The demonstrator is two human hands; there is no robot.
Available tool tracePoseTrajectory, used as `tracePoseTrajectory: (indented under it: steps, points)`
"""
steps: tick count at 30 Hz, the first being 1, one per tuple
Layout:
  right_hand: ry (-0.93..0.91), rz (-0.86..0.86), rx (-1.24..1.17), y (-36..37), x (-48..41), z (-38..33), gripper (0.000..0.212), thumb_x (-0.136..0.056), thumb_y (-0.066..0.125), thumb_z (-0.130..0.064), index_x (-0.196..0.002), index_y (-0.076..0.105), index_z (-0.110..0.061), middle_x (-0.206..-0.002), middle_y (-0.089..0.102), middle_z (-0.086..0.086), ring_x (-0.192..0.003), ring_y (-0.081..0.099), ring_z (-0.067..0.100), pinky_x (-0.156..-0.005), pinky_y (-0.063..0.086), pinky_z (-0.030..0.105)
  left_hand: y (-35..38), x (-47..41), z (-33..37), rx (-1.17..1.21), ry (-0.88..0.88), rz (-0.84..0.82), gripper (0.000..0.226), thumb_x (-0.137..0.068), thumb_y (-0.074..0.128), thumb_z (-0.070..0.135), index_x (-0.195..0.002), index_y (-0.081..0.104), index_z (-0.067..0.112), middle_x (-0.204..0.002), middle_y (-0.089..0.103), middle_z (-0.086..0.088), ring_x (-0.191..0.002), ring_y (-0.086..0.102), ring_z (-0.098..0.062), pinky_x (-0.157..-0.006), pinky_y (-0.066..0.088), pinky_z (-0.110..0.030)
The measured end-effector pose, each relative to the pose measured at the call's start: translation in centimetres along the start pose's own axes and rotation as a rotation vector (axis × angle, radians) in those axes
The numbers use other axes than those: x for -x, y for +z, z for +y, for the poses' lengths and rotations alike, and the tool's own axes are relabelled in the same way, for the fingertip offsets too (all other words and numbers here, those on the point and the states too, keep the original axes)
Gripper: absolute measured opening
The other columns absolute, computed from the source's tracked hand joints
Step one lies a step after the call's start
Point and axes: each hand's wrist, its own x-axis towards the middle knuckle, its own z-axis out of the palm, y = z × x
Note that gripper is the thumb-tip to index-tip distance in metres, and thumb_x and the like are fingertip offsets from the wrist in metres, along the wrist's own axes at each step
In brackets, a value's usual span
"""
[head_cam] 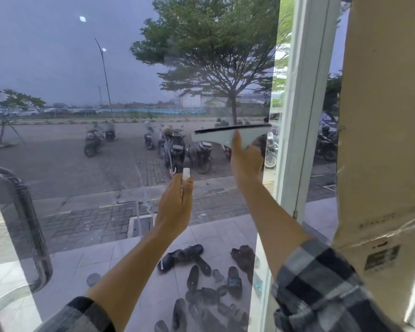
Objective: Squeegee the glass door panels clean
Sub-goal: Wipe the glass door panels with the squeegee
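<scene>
A tinted glass door panel point(86, 68) fills most of the view. My right hand point(246, 161) grips a pale squeegee point(218, 136) with a black rubber blade, held flat against the glass at the panel's right edge, index finger stretched up its back. My left hand point(175, 204) is raised lower and to the left, fingers curled round a small spray bottle point(186, 173) whose white top pokes out above them. Wet streaks run down the glass near the bottle.
A white door frame point(304, 104) stands right of the squeegee, and a tall cardboard box point(383, 140) leans beyond it. A curved dark door handle point(24, 226) is at the lower left. Through the glass are several sandals on the tiles and parked motorbikes.
</scene>
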Motion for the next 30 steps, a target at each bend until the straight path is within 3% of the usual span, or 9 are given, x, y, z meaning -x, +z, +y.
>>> tracePoseTrajectory:
  steps: [3, 7, 9, 12, 17, 23, 27, 30]
  points:
    - [0.22, 0.004, -0.113, 2.1, 2.9, 3.7, 0.072, -0.086, 0.042, -0.074, -0.088, 0.061, -0.004, -0.085, 0.065, 0.01, -0.08, 0.064, 0.026, -0.068, 0.054, 0.038, 0.2, 0.2, -0.2, -0.015, -0.007, 0.002, 0.047, -0.097, 0.025, 0.063, -0.097, 0.05, 0.023, -0.081, 0.062, -0.005, -0.073, 0.062, -0.027, -0.066, 0.055, -0.054]
    - [0.437, 0.025, -0.239, 3.6, 7.3, 6.1, 0.059, -0.091, 0.045, -0.065, -0.082, 0.052, -0.007, -0.072, 0.053, 0.003, -0.069, 0.054, 0.018, -0.055, 0.043, 0.025, -0.3, 0.8, -0.3, -0.011, -0.014, 0.006, 0.04, -0.098, 0.026, 0.061, -0.095, 0.049, 0.029, -0.085, 0.063, 0.001, -0.076, 0.063, -0.022, -0.07, 0.056, -0.051]
    - [0.507, 0.016, -0.25, 4.7, 9.3, 7.1, 0.059, -0.091, 0.044, -0.065, -0.087, 0.053, -0.007, -0.075, 0.055, 0.004, -0.077, 0.058, 0.023, -0.063, 0.05, 0.032, -1.2, 1.2, -0.5, 0.004, -0.03, 0.006, 0.038, -0.099, 0.028, 0.06, -0.096, 0.05, 0.029, -0.083, 0.063, 0.002, -0.077, 0.064, -0.021, -0.071, 0.057, -0.051]
    - [0.609, 0.012, -0.248, 6.4, 12.1, 8.1, 0.074, -0.087, 0.042, -0.072, -0.102, 0.062, -0.003, -0.095, 0.066, 0.013, -0.089, 0.064, 0.033, -0.083, 0.055, 0.048, -3.2, 1.5, -1.2, 0.008, -0.047, 0.018, 0.04, -0.103, 0.031, 0.055, -0.1, 0.054, 0.022, -0.082, 0.064, -0.001, -0.075, 0.065, -0.024, -0.07, 0.058, -0.053]
    - [0.662, -0.033, -0.225, 8.7, 17.2, 8.7, 0.075, -0.09, 0.042, -0.068, -0.107, 0.065, 0.002, -0.104, 0.068, 0.019, -0.095, 0.063, 0.035, -0.085, 0.052, 0.042, -6.8, 1.8, -1.5, 0.004, -0.052, 0.041, 0.03, -0.107, 0.036, 0.041, -0.098, 0.055, 0.02, -0.081, 0.064, -0.004, -0.07, 0.062, -0.026, -0.064, 0.055, -0.049]
    - [0.488, -0.095, 0.051, 6.9, 18.7, 7.9, 0.074, -0.095, 0.032, -0.063, -0.111, 0.063, 0.002, -0.112, 0.065, 0.018, -0.104, 0.061, 0.034, -0.085, 0.047, 0.037, -8.5, 2.4, -1.5, 0.034, -0.085, 0.019, 0.035, -0.104, 0.032, 0.052, -0.093, 0.052, 0.026, -0.075, 0.061, -0.005, -0.065, 0.06, -0.026, -0.063, 0.052, -0.05]
    - [0.186, -0.014, -0.005, 5.4, 15.7, 2.4, 0.064, -0.093, 0.036, -0.066, -0.074, 0.057, -0.009, -0.071, 0.059, 0.0, -0.069, 0.059, 0.02, -0.054, 0.037, 0.025, -8.3, 2.4, -0.3, 0.105, -0.102, -0.018, 0.034, -0.105, 0.034, 0.05, -0.1, 0.055, 0.024, -0.074, 0.061, -0.005, -0.061, 0.057, -0.018, -0.059, 0.048, -0.044]
    - [-0.029, 0.014, 0.003, 5.1, 11.2, -2.7, 0.062, -0.092, 0.038, -0.068, -0.076, 0.058, -0.012, -0.068, 0.059, -0.001, -0.063, 0.058, 0.018, -0.053, 0.04, 0.028, -8.3, 2.0, 0.6, 0.13, -0.099, -0.025, 0.039, -0.101, 0.033, 0.058, -0.105, 0.054, 0.025, -0.07, 0.059, 0.002, -0.059, 0.057, -0.016, -0.059, 0.049, -0.046]
